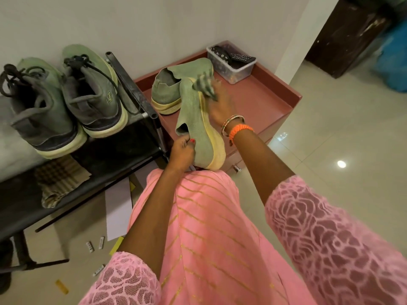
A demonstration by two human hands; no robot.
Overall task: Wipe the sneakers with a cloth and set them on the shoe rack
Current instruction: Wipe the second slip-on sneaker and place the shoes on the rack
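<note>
Fingers of the left hand (184,150) curl round the heel opening of a green slip-on sneaker (196,119), thumb on the outer side, holding it tilted on its side above the person's lap so the yellowish sole faces right. Far to the left, two grey-green laced sneakers (66,100) stand side by side on the top shelf of a black shoe rack (136,89), heels toward the camera, their pale soles touching. On the rack's lower shelf lies a folded checked cloth (59,179). Below the rack, on the tiled floor (330,128), lie a white sheet of paper (117,214) and a few small white pieces.

Just right of the rack stands a low reddish-brown surface (268,100) with a raised rim. On it, behind the held shoe, sits the second green slip-on sneaker (169,89), upright, its toe pointing away toward the wall. Near the far corner of the surface sits a clear plastic box (233,67) with dark items inside, including what looks like a remote control.

The right hand (220,104), bangles and an orange band at the wrist, grips a bunched grey striped cloth (203,84), blurred, pressed against the sole edge near the toe of the held sneaker.
</note>
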